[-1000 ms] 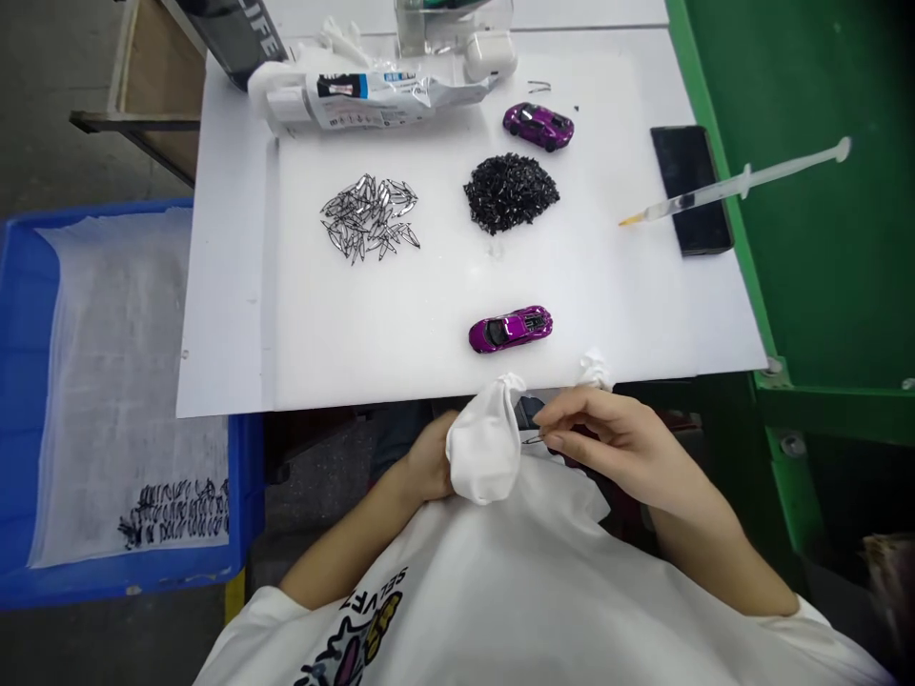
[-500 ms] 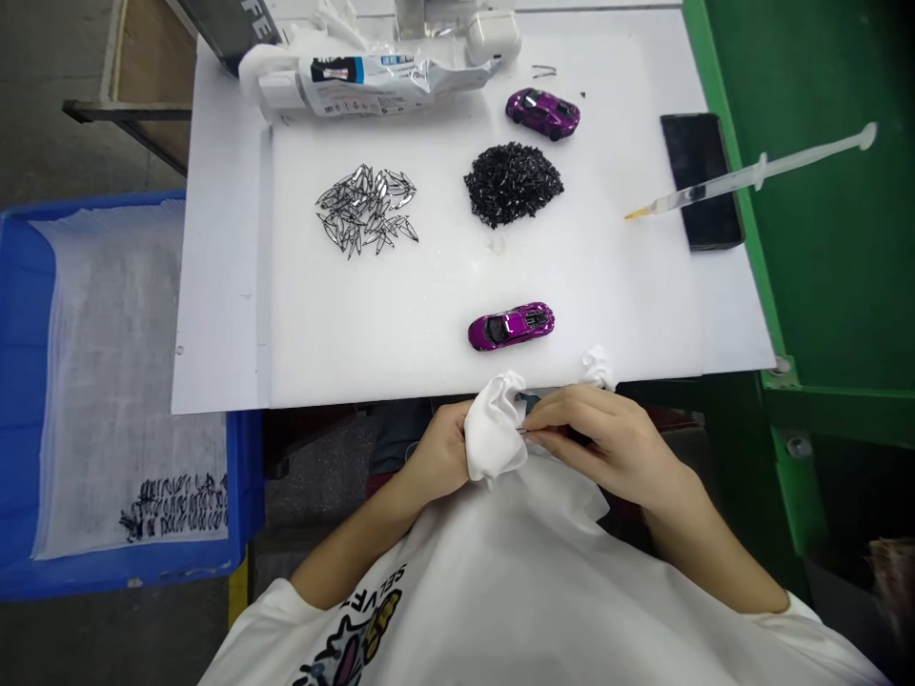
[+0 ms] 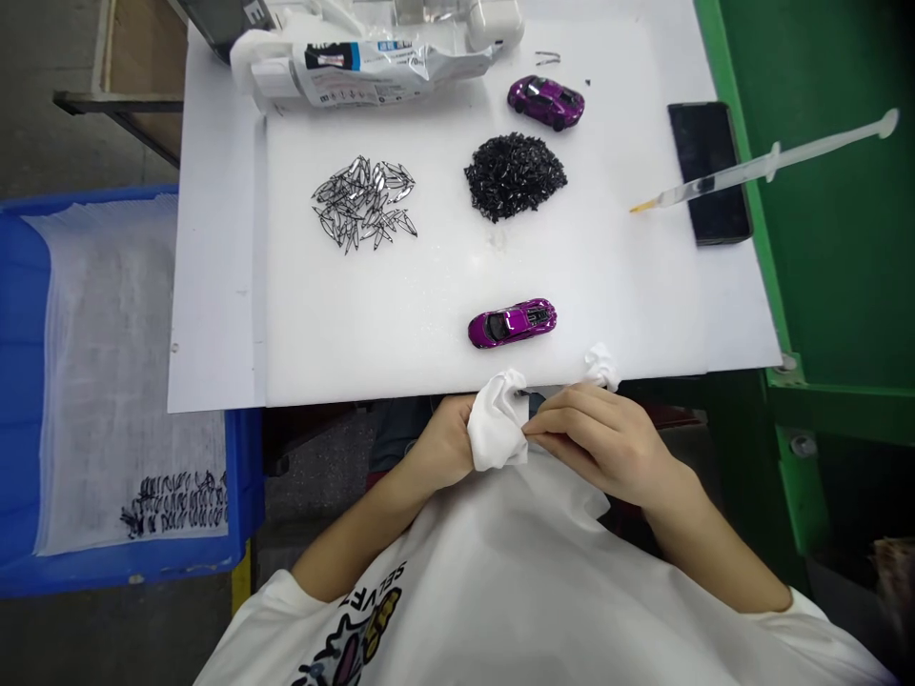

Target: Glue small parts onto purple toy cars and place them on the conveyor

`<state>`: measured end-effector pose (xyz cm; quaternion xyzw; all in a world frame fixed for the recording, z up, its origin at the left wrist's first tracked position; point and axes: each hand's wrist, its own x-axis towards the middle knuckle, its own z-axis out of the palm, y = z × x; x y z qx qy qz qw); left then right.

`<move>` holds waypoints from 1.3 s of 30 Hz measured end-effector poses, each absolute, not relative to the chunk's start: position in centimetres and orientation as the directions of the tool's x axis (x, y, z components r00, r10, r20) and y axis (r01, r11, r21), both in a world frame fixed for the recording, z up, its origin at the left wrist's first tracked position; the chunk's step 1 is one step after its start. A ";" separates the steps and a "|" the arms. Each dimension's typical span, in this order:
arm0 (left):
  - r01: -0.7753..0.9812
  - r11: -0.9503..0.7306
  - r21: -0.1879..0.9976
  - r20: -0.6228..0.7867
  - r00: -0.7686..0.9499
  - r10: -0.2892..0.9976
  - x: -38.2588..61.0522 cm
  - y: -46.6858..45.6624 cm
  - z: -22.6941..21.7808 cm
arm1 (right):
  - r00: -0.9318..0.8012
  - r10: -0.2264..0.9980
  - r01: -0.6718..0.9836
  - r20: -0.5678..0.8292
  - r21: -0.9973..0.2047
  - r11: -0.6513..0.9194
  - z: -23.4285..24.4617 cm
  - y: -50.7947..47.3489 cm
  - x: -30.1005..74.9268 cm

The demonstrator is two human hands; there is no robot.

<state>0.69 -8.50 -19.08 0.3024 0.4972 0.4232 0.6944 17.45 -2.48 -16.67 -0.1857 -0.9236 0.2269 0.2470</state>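
Observation:
My left hand is closed around a bunched white cloth, just below the front edge of the white table. My right hand is pinched at the cloth, its fingertips pressed into the fabric; whatever small part it holds is hidden. A purple toy car lies on the table right above my hands. A second purple car sits at the back. Between them lie a pile of small black parts and a scatter of silvery parts.
A syringe lies across a black phone at the table's right, beside a green frame. A white packet lies at the back. A blue crate with white sheets and rows of dark parts stands on the left.
My right hand has closed in on the cloth and now presses against it. The dark part seen between my hands earlier is now covered. The view has shifted slightly.

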 end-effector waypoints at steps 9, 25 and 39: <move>-0.181 0.418 0.890 -0.395 0.151 0.906 0.7 -8.9 -19.4 | -0.791 0.533 0.304 0.300 -0.563 0.769 -14.3 -1.6 19.4; 0.852 -0.228 0.471 0.255 0.116 0.960 -3.7 -5.3 -14.8 | -0.551 0.833 0.072 0.043 -0.993 0.099 -15.3 5.4 15.2; 0.669 -0.101 0.737 0.084 0.056 0.995 -4.4 -3.1 -14.4 | -0.617 0.774 0.133 -0.144 -0.988 -0.079 -15.3 5.1 15.1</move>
